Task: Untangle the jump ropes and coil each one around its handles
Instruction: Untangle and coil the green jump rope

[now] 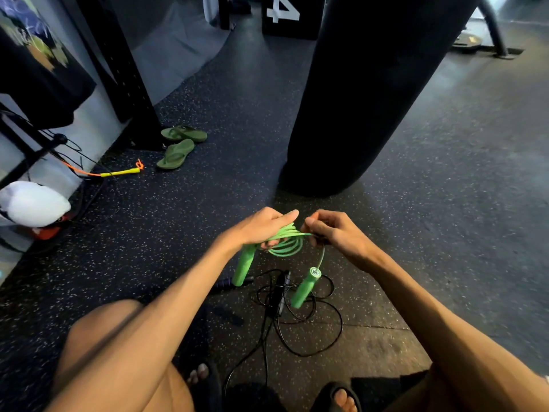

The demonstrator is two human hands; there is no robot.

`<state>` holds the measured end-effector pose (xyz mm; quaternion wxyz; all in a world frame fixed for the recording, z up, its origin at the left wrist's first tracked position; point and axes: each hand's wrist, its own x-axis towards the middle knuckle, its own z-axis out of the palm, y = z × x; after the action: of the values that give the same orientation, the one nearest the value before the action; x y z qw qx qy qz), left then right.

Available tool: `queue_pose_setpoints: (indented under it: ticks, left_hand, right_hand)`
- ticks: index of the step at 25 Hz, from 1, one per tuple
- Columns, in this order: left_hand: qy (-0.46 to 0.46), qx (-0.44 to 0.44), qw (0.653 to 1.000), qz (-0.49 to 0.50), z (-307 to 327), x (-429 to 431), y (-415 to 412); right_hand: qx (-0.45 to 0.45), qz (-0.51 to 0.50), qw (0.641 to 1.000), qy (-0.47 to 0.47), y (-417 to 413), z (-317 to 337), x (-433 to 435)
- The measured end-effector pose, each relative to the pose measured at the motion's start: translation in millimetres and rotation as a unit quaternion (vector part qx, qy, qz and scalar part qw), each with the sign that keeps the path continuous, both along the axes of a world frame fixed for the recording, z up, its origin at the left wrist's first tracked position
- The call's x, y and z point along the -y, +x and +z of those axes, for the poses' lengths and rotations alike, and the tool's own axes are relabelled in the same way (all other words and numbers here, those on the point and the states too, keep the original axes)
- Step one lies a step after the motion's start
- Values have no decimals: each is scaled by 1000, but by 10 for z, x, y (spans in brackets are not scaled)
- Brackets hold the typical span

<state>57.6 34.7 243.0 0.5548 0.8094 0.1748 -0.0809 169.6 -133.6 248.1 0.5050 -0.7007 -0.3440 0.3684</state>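
My left hand (261, 227) grips a bundle of loops of the green jump rope (286, 243), with one green handle (244, 267) hanging down below the fist. My right hand (329, 228) pinches a strand of the same green cord just right of the loops. The second green handle (305, 288) dangles from that strand below my right hand. On the floor underneath lies a black jump rope (309, 328) in loose tangled loops, its dark handles (280, 292) near the middle.
A black punching bag (371, 93) hangs just beyond my hands. A yellow-handled rope with orange cord (120, 173) lies at the left near green flip-flops (178, 147). A white bag (32, 203) sits by the left wall. My knees and sandalled feet fill the bottom edge.
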Motion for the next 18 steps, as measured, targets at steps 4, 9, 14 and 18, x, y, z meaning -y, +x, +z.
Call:
queue_pose_setpoints:
  ticks: [4,9,14,18]
  left_hand:
    - [-133,10,991,8,29,-19,-26]
    - [-229,8,973,-16,100,-90,-86]
    - [-379,73,922,-18,156,-41,-65]
    - [-499,171,845,88,186,-73,-16]
  right_hand:
    - [14,-37,999,-6,12,-59,-20]
    - [15,-85,996,12,74,-55,21]
    - [-44,-97,994,27,43,-123,-20]
    - [-91,-65,994,14,-28,-130,-25]
